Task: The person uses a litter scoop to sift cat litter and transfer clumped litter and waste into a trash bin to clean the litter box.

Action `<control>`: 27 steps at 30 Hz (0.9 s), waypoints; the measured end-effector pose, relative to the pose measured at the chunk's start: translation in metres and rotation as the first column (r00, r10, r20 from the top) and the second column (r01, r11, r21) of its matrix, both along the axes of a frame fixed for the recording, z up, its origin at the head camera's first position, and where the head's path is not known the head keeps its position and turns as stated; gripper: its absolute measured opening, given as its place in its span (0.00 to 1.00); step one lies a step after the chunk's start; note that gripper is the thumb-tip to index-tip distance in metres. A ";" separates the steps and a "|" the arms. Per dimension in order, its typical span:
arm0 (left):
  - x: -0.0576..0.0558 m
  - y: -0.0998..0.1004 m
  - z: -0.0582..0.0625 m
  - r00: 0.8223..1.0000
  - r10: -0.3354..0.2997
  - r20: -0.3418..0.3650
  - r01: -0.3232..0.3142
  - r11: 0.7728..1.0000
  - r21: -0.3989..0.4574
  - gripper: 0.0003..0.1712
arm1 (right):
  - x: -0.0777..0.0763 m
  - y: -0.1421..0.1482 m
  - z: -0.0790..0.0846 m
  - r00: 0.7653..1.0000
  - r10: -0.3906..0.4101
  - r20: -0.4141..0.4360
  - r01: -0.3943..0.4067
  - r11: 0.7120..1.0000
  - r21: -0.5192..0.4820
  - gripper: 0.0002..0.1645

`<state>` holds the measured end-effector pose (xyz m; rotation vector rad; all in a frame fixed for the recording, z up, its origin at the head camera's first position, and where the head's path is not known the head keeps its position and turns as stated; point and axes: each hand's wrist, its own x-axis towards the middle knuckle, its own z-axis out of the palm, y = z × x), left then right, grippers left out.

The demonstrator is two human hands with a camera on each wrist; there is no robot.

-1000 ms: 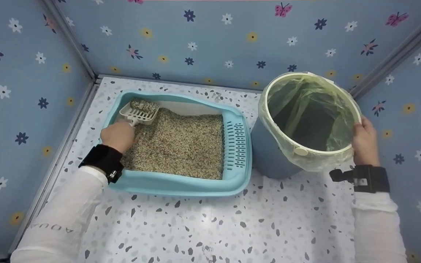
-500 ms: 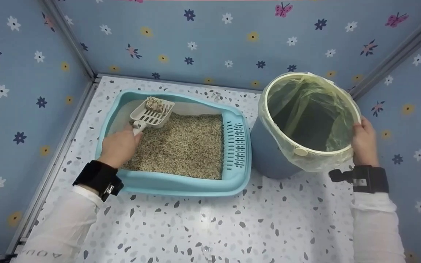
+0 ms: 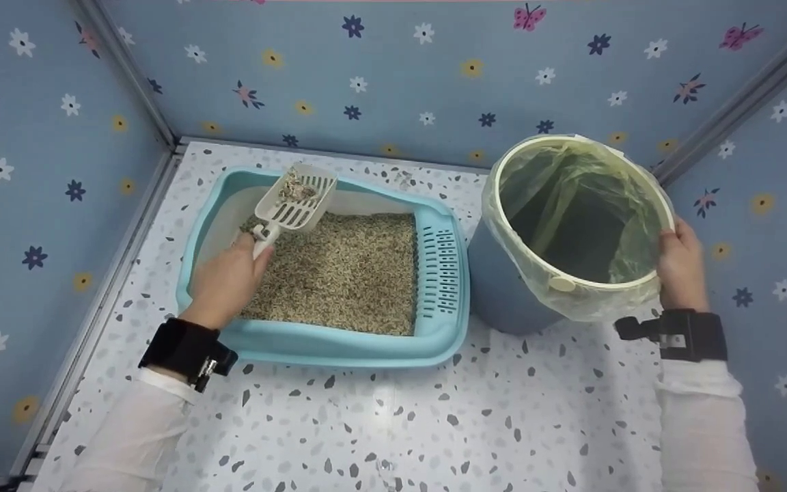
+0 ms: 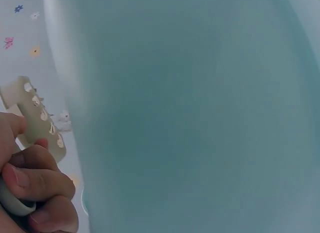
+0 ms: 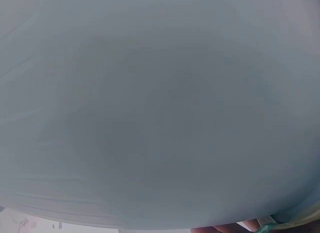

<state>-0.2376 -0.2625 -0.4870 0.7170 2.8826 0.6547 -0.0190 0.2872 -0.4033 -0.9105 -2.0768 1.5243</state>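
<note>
My left hand (image 3: 226, 283) grips the handle of a pale slotted litter scoop (image 3: 291, 216), raised above the left side of a turquoise litter box (image 3: 339, 350). Some clumped litter (image 3: 298, 189) lies on the scoop. Granular litter (image 3: 352, 273) covers much of the box floor, with a bare patch at the back left. In the left wrist view, curled fingers (image 4: 42, 185) wrap the handle and the scoop (image 4: 37, 120) tilts beyond them. My right hand (image 3: 684, 270) holds the rim of a blue-grey trash bin (image 3: 513, 283). The bin wall (image 5: 165, 118) fills most of the right wrist view.
A translucent yellow bin liner (image 3: 588, 307) folds over the bin's rim. The bin stands close to the litter box's right side, leaning toward my right hand. Flower-patterned panels (image 3: 393, 68) enclose the speckled floor (image 3: 380, 424) at the back and both sides.
My left hand has lifted the scoop and moved it slightly right and toward the back wall. Less litter lies on it now than before. The right hand and bin stay put.
</note>
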 end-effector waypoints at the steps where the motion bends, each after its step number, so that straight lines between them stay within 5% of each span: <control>1: 0.000 0.000 -0.001 1.000 0.002 0.000 -0.002 1.000 0.008 0.31 | 0.000 0.000 0.000 1.000 -0.003 0.004 0.003 1.000 0.004 0.30; 7: 0.002 -0.002 -0.008 1.000 -0.010 0.018 0.008 0.993 0.115 0.29 | -0.002 0.000 0.000 0.995 0.006 0.104 -0.010 0.999 0.034 0.31; 12: 0.002 -0.004 -0.011 0.998 -0.037 0.059 0.030 0.991 0.131 0.28 | -0.003 0.000 0.000 0.994 0.014 0.108 -0.017 0.999 0.029 0.31; 15: 0.002 -0.006 -0.012 0.998 -0.055 -0.010 0.056 0.994 0.091 0.25 | -0.002 0.000 0.000 0.994 0.014 0.105 -0.017 1.000 0.026 0.31; 18: 0.002 -0.008 -0.013 0.983 -0.088 -0.160 0.090 0.996 0.010 0.23 | -0.003 0.001 0.000 0.994 0.012 0.105 -0.014 1.000 0.020 0.31; 22: 0.001 -0.011 -0.012 0.921 -0.164 -0.353 0.139 0.986 -0.096 0.22 | -0.003 0.001 0.000 0.995 0.008 0.102 -0.009 1.000 0.006 0.31; 27: -0.001 -0.013 -0.011 0.786 -0.275 -0.553 0.197 0.960 -0.198 0.19 | -0.003 0.001 0.000 0.995 0.011 0.095 -0.010 1.000 -0.003 0.31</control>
